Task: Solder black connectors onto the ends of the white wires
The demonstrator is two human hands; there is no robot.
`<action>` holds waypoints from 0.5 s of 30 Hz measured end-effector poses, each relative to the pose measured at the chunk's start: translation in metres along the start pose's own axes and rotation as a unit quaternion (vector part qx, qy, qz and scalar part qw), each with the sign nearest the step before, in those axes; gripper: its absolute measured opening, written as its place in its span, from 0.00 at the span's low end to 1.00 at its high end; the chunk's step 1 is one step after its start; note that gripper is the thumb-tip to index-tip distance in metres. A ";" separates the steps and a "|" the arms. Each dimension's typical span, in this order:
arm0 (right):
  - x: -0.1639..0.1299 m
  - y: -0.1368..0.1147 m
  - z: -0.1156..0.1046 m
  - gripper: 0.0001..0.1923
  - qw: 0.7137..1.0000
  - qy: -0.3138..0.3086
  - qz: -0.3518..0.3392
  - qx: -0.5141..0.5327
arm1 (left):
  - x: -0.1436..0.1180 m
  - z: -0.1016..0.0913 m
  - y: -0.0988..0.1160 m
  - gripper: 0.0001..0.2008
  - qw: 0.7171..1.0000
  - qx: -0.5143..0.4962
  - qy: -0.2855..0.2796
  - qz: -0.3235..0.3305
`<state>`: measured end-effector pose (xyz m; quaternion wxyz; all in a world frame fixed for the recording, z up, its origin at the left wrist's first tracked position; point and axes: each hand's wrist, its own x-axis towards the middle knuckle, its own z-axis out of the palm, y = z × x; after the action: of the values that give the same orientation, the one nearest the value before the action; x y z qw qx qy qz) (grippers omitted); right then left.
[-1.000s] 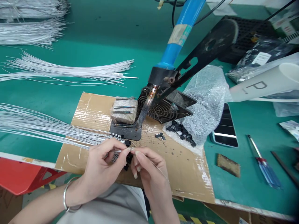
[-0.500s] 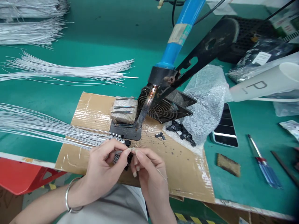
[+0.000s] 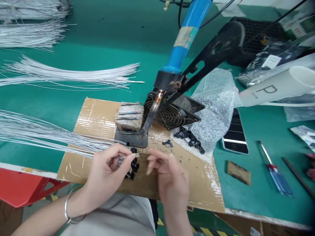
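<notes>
A green surface (image 3: pixel 103 39) carried cardboard (image 3: pixel 197 186). From the left, pale wires (image 3: pixel 49 132) ran lengthwise rightward into the left hand (image 3: pixel 110 173), its grip pinched tight around a wire end, black blocks (image 3: pixel 134 166) clustered just below. The right hand (image 3: pixel 173 178) hung just rightward, apart, blurred, its grip loosely spread, visibly holding nothing; loose black pieces (image 3: pixel 168 142) lay beyond.

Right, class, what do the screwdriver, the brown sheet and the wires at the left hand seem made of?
Screwdriver: shiny, probably steel shaft; translucent blue handle, likely plastic.
Brown sheet: probably corrugated cardboard, by its faint ribbing; glossy in places.
Wires: pale, smooth, perhaps plastic-coated metal; cores unseen.
</notes>
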<state>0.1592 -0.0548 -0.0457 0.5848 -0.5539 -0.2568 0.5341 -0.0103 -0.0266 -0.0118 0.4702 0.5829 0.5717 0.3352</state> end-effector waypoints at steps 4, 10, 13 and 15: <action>0.028 -0.008 -0.041 0.13 0.918 0.187 -0.149 -0.317 | 0.003 -0.005 -0.001 0.06 1.000 -0.011 -0.008 -0.015; 0.045 -0.012 -0.057 0.13 0.839 0.107 -0.203 -0.493 | 0.004 -0.007 0.003 0.06 1.000 -0.017 -0.007 0.004; 0.041 -0.008 -0.054 0.11 0.853 0.125 -0.189 -0.471 | 0.005 -0.008 0.005 0.06 1.000 -0.014 -0.006 0.010; 0.038 -0.003 -0.053 0.10 0.871 0.147 -0.163 -0.439 | 0.005 -0.008 0.006 0.06 1.000 -0.008 -0.006 0.007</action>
<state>0.2193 -0.0396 -0.0676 0.3913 -0.7761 -0.4621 0.1761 -0.0150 -0.0194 -0.0040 0.4757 0.5853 0.5618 0.3398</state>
